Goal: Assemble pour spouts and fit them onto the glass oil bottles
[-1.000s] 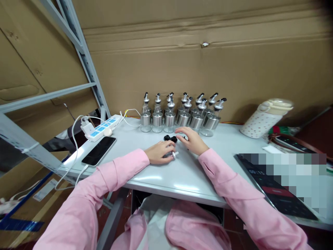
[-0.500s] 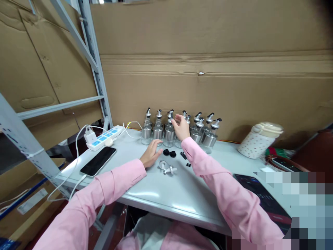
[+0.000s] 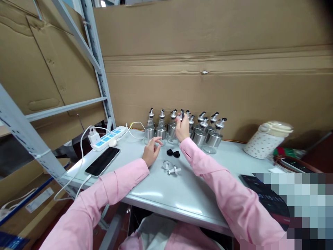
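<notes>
Several glass oil bottles with steel sleeves (image 3: 213, 139) and silver-and-black pourer tops stand grouped at the back of the table. My right hand (image 3: 183, 128) is raised among them, its fingers closed around a pourer top (image 3: 181, 115); the hand hides whatever is below it. My left hand (image 3: 151, 151) rests on the table in front of the left bottles, fingers curved and apart, holding nothing. Between my hands lie two round black caps (image 3: 173, 153). Nearer to me are a clear plastic ring (image 3: 167, 165) and a clear stemmed plastic piece (image 3: 175, 170).
A phone (image 3: 103, 161) and a white power strip (image 3: 109, 138) with cables lie on the left. At right are a dotted white flask (image 3: 267, 140) and a dark tablet-like screen (image 3: 265, 198). Cardboard (image 3: 161, 86) stands behind; a metal frame (image 3: 97, 52) rises at left.
My right hand has shifted slightly rightward with the pourer top, away from the third bottle from the left. The small black pieces are now hidden by my right sleeve. My left hand stays put.
</notes>
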Demonstrator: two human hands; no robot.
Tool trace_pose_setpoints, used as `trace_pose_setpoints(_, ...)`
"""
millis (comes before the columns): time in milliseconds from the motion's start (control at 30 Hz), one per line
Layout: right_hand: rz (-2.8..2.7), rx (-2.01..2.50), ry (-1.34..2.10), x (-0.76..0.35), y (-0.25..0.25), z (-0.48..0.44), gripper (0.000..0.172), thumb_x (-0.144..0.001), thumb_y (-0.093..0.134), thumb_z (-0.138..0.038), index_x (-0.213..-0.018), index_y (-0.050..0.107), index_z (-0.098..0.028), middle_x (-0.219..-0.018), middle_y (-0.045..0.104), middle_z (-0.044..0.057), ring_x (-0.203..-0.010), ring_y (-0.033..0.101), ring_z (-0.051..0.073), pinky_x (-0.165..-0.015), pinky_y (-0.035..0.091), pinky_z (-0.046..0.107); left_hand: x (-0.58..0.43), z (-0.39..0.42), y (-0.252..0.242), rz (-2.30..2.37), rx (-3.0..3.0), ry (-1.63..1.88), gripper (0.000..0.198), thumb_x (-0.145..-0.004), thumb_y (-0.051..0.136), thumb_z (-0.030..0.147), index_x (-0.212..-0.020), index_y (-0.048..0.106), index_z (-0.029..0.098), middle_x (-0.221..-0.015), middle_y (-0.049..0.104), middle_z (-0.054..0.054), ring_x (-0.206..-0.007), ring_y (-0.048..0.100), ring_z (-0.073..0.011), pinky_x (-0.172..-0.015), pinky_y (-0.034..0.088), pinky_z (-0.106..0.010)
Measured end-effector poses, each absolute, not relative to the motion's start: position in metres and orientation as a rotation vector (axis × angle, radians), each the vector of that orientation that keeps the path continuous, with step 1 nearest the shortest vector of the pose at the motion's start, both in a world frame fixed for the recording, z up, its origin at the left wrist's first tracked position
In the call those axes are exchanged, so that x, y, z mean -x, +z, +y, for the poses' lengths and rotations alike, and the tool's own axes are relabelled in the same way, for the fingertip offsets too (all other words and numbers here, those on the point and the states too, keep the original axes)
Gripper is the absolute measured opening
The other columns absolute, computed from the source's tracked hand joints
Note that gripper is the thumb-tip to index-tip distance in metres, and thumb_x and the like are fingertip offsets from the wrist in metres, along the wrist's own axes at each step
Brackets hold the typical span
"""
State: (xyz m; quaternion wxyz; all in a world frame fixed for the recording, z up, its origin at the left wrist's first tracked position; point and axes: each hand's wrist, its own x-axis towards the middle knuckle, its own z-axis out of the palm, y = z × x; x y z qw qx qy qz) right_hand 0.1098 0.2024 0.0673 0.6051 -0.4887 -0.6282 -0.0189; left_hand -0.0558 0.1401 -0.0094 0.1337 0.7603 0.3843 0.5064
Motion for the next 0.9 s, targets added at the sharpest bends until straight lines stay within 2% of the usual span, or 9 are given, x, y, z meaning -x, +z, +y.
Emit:
trace_pose_setpoints(67, -1.442, 1.093, -0.085, -0.112, 0.077, 0.188, 0.032, -0.093, 0.024, -0.031, -0.117, 0.040, -0.018, -0.103, 0.056, 0.014, -0.090, 0.059, 0.021, -0.085, 0.045, 0.040, 0.056, 0.139, -0.009, 1.104, -2.218, 1.440, 0.036, -0.085, 0.039, 0.013, -0.120, 0.042, 0.022, -0.094, 0.065, -0.001, -0.061, 0.053, -0.0106, -0.069, 0.047, -0.027)
trace_pose_setpoints(200, -1.440, 1.017, -0.073, -0.113, 0.094, 0.157, 0.040, -0.094, 0.018, -0.038, -0.125, 0.035, -0.018, -0.093, 0.059, 0.012, -0.079, 0.061, 0.022, -0.081, 0.047, 0.040, 0.055, 0.134, -0.005, 1.175, -2.273, 1.357, 0.052, -0.073, 0.036, 0.002, -0.121, 0.042, 0.023, -0.101, 0.069, 0.001, -0.082, 0.061, -0.0155, -0.087, 0.044, -0.034)
trace_pose_setpoints(333, -1.443, 0.969, -0.069, -0.107, 0.103, 0.133, 0.045, -0.095, 0.015, -0.042, -0.129, 0.034, -0.020, -0.090, 0.061, 0.011, -0.076, 0.062, 0.022, -0.076, 0.047, 0.038, 0.056, 0.131, -0.003, 1.193, -2.234, 1.260, 0.047, -0.070, 0.037, 0.004, -0.113, 0.044, 0.022, -0.109, 0.068, -0.001, -0.089, 0.061, -0.0185, -0.088, 0.044, -0.036)
trace_pose_setpoints(500, -1.351, 0.799, -0.051, -0.106, 0.108, 0.127, 0.042, -0.093, 0.023, -0.051, -0.113, 0.046, -0.022, -0.068, 0.058, 0.001, -0.055, 0.057, 0.014, -0.060, 0.046, 0.030, 0.054, 0.135, -0.008, 1.142, -2.175, 1.227, 0.041, -0.070, 0.039, 0.004, -0.107, 0.043, 0.020, -0.094, 0.071, -0.001, -0.062, 0.058, -0.0136, -0.073, 0.046, -0.029)
trace_pose_setpoints(633, -1.270, 0.729, -0.030, -0.111, 0.108, 0.137, 0.039, -0.091, 0.027, -0.056, -0.098, 0.048, -0.023, -0.060, 0.052, -0.004, -0.047, 0.053, 0.011, -0.051, 0.042, 0.025, 0.054, 0.135, -0.007, 1.079, -2.105, 1.257, 0.031, -0.082, 0.046, 0.019, -0.113, 0.045, 0.017, -0.061, 0.064, 0.006, -0.040, 0.043, -0.0086, -0.061, 0.045, -0.023)
trace_pose_setpoints(700, -1.252, 0.731, -0.015, -0.114, 0.103, 0.145, 0.041, -0.090, 0.027, -0.058, -0.095, 0.046, -0.023, -0.061, 0.052, -0.004, -0.045, 0.052, 0.011, -0.050, 0.041, 0.025, 0.054, 0.134, -0.005, 1.082, -2.127, 1.277, 0.031, -0.085, 0.043, 0.023, -0.114, 0.050, 0.016, -0.045, 0.049, 0.010, -0.038, 0.042, -0.0088, -0.072, 0.048, -0.026)
trace_pose_setpoints(767, -1.241, 0.738, 0.005, -0.117, 0.095, 0.156, 0.044, -0.088, 0.026, -0.061, -0.094, 0.045, -0.022, -0.061, 0.052, -0.003, -0.045, 0.052, 0.012, -0.049, 0.041, 0.026, 0.054, 0.134, -0.004, 1.088, -2.189, 1.313, 0.032, -0.083, 0.040, 0.017, -0.111, 0.057, 0.017, -0.038, 0.035, 0.012, -0.039, 0.040, -0.0094, -0.091, 0.045, -0.034)
trace_pose_setpoints(833, -1.238, 0.758, 0.033, -0.118, 0.086, 0.168, 0.047, -0.086, 0.026, -0.065, -0.094, 0.043, -0.022, -0.062, 0.051, -0.002, -0.046, 0.052, 0.013, -0.051, 0.042, 0.028, 0.055, 0.135, -0.004, 1.086, -2.251, 1.323, 0.038, -0.075, 0.040, 0.009, -0.105, 0.062, 0.018, -0.038, 0.028, 0.012, -0.041, 0.040, -0.0108, -0.104, 0.037, -0.039)
trace_pose_setpoints(900, -1.260, 0.805, 0.066, -0.118, 0.077, 0.180, 0.050, -0.085, 0.024, -0.067, -0.095, 0.043, -0.022, -0.061, 0.051, -0.002, -0.047, 0.052, 0.015, -0.053, 0.043, 0.030, 0.055, 0.135, -0.004, 1.075, -2.282, 1.298, 0.042, -0.067, 0.039, 0.006, -0.097, 0.065, 0.019, -0.039, 0.026, 0.011, -0.045, 0.043, -0.0126, -0.107, 0.035, -0.041)
